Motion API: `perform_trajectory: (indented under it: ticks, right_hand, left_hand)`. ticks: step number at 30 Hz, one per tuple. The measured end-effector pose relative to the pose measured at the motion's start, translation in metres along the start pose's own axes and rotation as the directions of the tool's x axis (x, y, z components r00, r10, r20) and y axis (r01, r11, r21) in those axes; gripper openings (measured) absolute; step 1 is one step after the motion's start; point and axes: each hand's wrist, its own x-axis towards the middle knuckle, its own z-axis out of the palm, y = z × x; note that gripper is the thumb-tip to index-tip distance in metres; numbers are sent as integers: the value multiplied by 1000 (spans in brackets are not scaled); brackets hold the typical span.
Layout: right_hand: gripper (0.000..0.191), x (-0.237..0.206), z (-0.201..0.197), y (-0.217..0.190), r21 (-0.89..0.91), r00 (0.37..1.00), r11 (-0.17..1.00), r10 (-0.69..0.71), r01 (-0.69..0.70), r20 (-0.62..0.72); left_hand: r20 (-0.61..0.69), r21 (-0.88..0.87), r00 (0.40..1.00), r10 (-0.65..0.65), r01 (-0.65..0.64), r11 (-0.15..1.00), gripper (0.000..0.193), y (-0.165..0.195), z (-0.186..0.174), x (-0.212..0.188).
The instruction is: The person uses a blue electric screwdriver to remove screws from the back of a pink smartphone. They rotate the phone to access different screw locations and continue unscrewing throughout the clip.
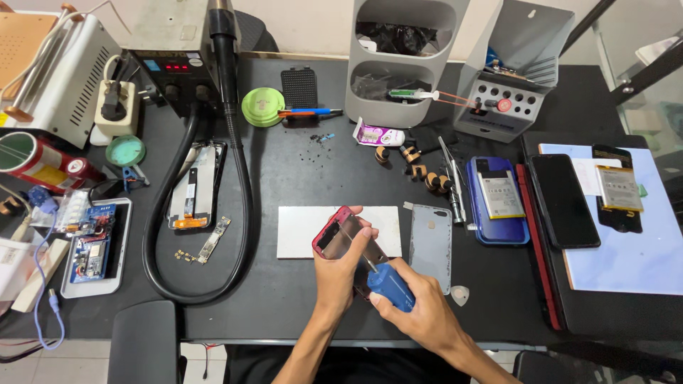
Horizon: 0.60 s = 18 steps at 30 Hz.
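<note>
Left hand is gripping a red-framed phone shell tilted over the near desk edge, while the right hand is wrapped around a blue-handled screwdriver with its tip on the inside, so looks like mid-screw work needing a steady straight push. Just behind sits a white rectangular mat and a grey back cover, with a thick black hose looping left, so not much elbow room further back.

Colours on the black work mat

Red-framed phone shell with bare silver inside; blue-handled screwdriver; white rectangular plate; grey back cover; blue phone carrying a white-and-grey battery; black-screened phone; pale blue pad; green round disc; black hose; grey organiser; red and green roll; blue circuit board in a white tray.
</note>
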Motion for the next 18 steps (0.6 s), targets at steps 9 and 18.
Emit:
perform_trajectory:
  ticks: [9,18]
  right_hand:
    - [35,-1,2,-1,21,1000,1000,-4,4,17]
    - [35,0,2,2,17,1000,999,30,-29,-7]
  left_hand:
    - [-13,-21,1000,-21,20,1000,40,-4,-5,3]
    - [-28,18,999,-19,20,1000,40,-8,-3,2]
